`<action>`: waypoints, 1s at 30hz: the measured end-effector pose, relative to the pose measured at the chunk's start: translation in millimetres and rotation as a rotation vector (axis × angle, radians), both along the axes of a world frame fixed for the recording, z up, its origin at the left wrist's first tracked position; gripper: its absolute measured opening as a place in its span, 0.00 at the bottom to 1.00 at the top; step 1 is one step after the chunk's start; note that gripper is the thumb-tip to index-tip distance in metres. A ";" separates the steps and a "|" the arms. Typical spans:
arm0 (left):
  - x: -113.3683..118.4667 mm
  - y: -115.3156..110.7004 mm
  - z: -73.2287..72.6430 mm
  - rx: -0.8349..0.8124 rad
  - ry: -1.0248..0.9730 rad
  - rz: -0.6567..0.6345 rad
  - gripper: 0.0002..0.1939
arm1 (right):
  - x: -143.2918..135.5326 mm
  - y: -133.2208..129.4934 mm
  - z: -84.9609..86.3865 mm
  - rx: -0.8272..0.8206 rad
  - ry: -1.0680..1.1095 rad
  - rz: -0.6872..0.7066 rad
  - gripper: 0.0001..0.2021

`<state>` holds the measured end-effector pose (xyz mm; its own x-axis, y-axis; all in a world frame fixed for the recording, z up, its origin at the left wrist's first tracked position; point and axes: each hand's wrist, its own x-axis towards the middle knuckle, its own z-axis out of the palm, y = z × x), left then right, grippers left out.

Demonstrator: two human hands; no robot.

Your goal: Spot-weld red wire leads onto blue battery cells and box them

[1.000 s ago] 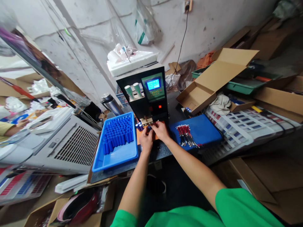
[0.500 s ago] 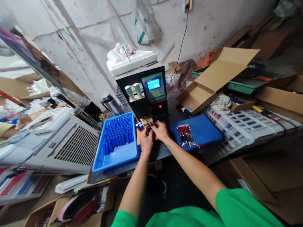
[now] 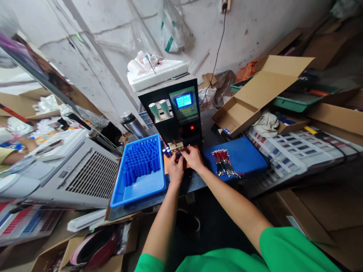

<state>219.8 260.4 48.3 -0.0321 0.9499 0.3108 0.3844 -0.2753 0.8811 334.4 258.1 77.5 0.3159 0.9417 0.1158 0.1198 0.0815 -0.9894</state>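
Observation:
In the middle of the head view my left hand point(image 3: 176, 168) is closed, with its fingertips on a blue cylindrical battery cell point(image 3: 178, 154) that is mostly hidden. Close beside it, on the right, my right hand point(image 3: 193, 156) has its fingers pinched together; what lies between them is too small to make out. Both hands are just under the brass electrode holder point(image 3: 176, 146) of a black spot welder point(image 3: 185, 138) with a lit screen. Several more blue cells point(image 3: 167, 152) stand left of the holder. A blue tray point(image 3: 141, 190) on the left holds many upright blue cells.
On a blue surface point(image 3: 246, 155) to the right lies a bundle of red and black wire leads point(image 3: 222, 162). An open cardboard box point(image 3: 249, 102) stands behind it. A steel flask point(image 3: 133, 124) is behind the tray. A co-worker's arm point(image 3: 11, 155) shows at the far left.
My hands stay almost still under the electrode holder. At the far left the co-worker's arm has come further into view.

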 end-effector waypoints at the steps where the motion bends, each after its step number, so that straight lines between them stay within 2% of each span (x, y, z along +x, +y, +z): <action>1: -0.2 0.3 -0.6 0.003 -0.002 -0.003 0.18 | -0.1 0.4 -1.1 0.005 0.000 0.002 0.09; 9: -0.2 0.7 0.1 0.000 -0.028 -0.031 0.16 | -0.7 8.0 -16.3 0.056 0.033 0.032 0.09; 16: -0.9 0.8 3.5 0.017 -0.051 -0.105 0.15 | 16.9 5.5 -30.6 0.137 0.007 0.124 0.11; 20: -0.9 1.7 4.7 0.015 -0.048 -0.101 0.14 | 23.5 2.6 -33.0 0.108 -0.040 0.186 0.11; 26: -1.5 3.3 7.6 0.020 -0.049 -0.129 0.13 | 24.6 4.7 -33.6 0.116 -0.028 0.178 0.12; 30: -3.7 1.5 11.2 0.008 -0.098 -0.179 0.16 | 26.6 2.7 -29.8 0.125 0.002 0.197 0.14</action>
